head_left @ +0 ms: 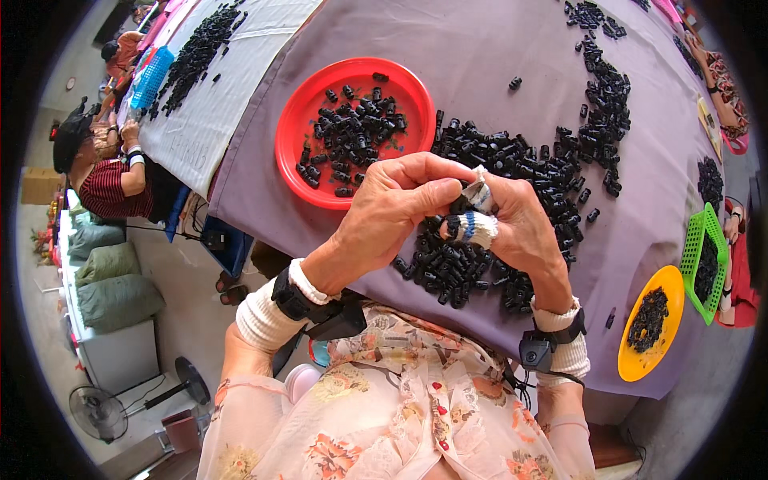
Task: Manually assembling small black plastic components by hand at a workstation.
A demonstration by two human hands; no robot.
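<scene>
The table under a purple-grey cloth [496,56] has its near edge just in front of the person's body, and the small black cylindrical pieces [448,272] spread from close to that edge up toward the far side, past both hands. Open cloth runs beyond the round red plastic plate [292,180], which stands near the table's left edge, and another open stretch lies between the main heap and the oval yellow plate [628,364] near the front right edge; the green perforated plastic basket [692,240] sits at the right edge. The left hand [392,208] and right hand [524,220] come together over the heap, fingers bent inward and meeting at a white cloth finger cover [478,192]; I cannot tell whether either is closed on the cloth or on a piece. Counted: one red plate, one yellow plate, one green basket, two cream ribbed wrist cuffs [268,320], one on each arm, and two black wrist straps. The black pieces in the heap and on both plates are too many to count; one lies alone on the far cloth, another alone beside the yellow plate.
</scene>
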